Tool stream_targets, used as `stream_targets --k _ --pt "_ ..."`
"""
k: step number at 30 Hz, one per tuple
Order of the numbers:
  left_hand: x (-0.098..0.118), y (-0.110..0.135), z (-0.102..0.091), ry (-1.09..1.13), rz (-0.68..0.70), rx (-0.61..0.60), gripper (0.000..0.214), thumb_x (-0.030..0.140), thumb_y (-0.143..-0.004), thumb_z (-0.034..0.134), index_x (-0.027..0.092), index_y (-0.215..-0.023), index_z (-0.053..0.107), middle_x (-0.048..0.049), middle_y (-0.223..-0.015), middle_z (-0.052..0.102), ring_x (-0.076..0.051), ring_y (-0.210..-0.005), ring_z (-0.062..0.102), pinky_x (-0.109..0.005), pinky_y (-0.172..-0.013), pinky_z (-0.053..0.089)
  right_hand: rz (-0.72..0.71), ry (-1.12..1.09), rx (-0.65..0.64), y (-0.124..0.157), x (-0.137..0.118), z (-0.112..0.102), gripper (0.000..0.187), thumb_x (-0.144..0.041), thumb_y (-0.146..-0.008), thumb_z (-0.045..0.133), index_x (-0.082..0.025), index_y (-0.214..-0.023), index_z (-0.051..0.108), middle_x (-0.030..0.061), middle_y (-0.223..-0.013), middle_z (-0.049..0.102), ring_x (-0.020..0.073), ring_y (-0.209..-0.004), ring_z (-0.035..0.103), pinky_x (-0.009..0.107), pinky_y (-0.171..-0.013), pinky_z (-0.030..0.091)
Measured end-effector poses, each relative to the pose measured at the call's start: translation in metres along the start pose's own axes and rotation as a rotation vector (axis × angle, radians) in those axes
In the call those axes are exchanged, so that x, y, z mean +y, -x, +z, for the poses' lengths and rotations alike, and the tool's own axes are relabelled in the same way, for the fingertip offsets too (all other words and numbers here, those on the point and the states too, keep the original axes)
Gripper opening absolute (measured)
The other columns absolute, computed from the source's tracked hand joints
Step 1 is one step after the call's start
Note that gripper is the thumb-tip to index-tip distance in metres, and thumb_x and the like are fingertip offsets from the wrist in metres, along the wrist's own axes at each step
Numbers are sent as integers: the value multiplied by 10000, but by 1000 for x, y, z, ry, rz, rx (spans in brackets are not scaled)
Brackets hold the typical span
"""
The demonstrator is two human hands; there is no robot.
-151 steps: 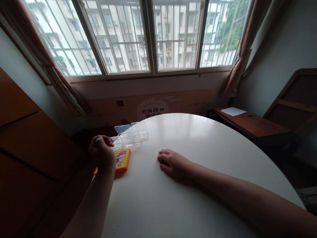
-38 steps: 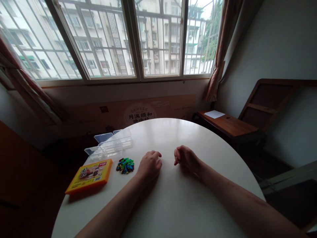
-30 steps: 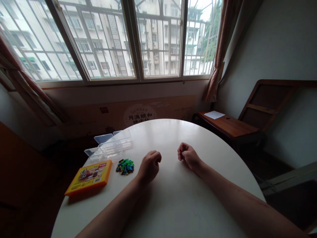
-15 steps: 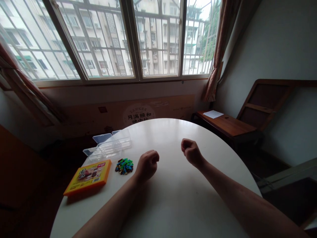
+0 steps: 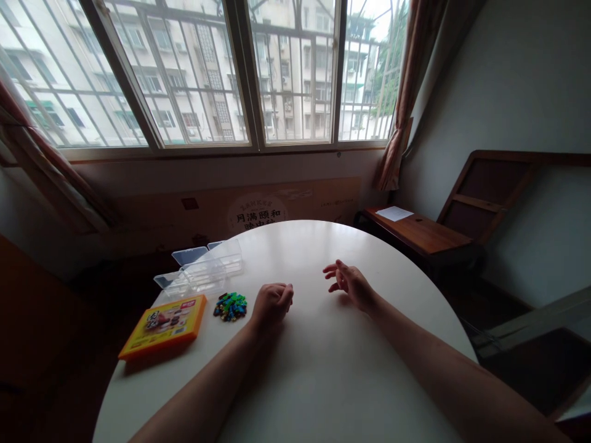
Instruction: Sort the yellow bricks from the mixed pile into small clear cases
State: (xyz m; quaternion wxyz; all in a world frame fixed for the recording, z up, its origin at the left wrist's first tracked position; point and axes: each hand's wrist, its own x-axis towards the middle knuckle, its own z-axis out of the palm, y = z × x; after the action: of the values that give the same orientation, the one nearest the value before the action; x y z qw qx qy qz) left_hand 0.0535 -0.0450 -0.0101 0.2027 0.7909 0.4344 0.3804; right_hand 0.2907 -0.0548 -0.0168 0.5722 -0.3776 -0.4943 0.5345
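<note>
My left hand (image 5: 272, 303) rests on the round white table (image 5: 323, 381) near its middle, fingers curled into a loose fist with nothing seen in it. My right hand (image 5: 347, 282) hovers just right of it, fingers spread apart and empty. A small heap of blue, green and dark pieces (image 5: 229, 306) lies just left of my left hand. Further left lies a flat orange box (image 5: 165, 319). Behind the heap stand clear plastic compartment boxes (image 5: 203, 271) with their lids open.
The table's left edge runs close by the orange box. A low wooden side table (image 5: 425, 232) with a white sheet of paper (image 5: 394, 213) stands at the right. A barred window (image 5: 240, 74) and curtains fill the far wall. A wooden frame (image 5: 503, 191) leans at the right wall.
My right hand has gone from a raised fist to spread fingers, lower over the table. My left hand stays curled and has settled slightly down. Five seconds ago the heap of pieces was not on the table.
</note>
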Motion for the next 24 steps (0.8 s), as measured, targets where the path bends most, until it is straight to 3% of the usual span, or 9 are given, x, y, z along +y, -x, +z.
stream_targets --k 4,6,9,13,16,20,24 --pt "4 -1 0 -50 -3 -19 459 268 -834 412 201 -395 294 43 -414 303 -84 -397 299 -258 -486 243 35 -85 63 -3 4 -2 530 -621 -854 552 -166 -584 576 132 -1140 639 221 -870 629 306 -597 555" --pt "7 0 1 -75 6 -19 454 277 -830 417 202 -419 237 42 -446 268 -85 -420 272 -267 -495 222 64 -122 97 -4 4 -2 435 -588 -867 548 -176 -795 669 115 -1174 640 166 -713 638 305 -559 555" --pt "9 2 2 -101 29 -8 454 303 -860 414 195 -451 248 32 -498 324 -90 -461 320 -266 -528 250 95 -154 140 -4 2 -3 359 -445 -849 628 -218 -1127 644 94 -1176 664 69 -476 528 247 -441 502" --pt "7 3 2 -112 63 0 460 330 -892 429 190 -480 280 30 -538 366 -91 -488 347 -258 -554 276 104 -180 213 -5 0 -3 684 -189 -742 704 -258 -1380 467 65 -1128 691 9 -370 341 194 -366 448" --pt "5 2 1 -111 78 9 466 345 -908 435 191 -492 290 30 -551 371 -93 -499 351 -257 -557 278 121 -198 280 -5 -2 -4 867 -57 -673 642 -284 -1459 357 58 -1161 682 4 -375 331 195 -396 488" --pt "4 2 0 -101 88 15 469 351 -914 443 192 -501 289 30 -556 378 -93 -504 358 -256 -552 274 143 -208 348 -4 -3 -3 897 18 -591 509 -270 -1434 394 57 -1214 663 -3 -376 338 255 -571 600" --pt "3 4 0 -83 84 19 475 360 -917 450 191 -503 288 30 -558 383 -93 -508 363 -256 -555 281 111 -166 442 -4 0 0 904 29 -533 442 -238 -1396 450 57 -1170 672 41 -505 524 305 -736 620"
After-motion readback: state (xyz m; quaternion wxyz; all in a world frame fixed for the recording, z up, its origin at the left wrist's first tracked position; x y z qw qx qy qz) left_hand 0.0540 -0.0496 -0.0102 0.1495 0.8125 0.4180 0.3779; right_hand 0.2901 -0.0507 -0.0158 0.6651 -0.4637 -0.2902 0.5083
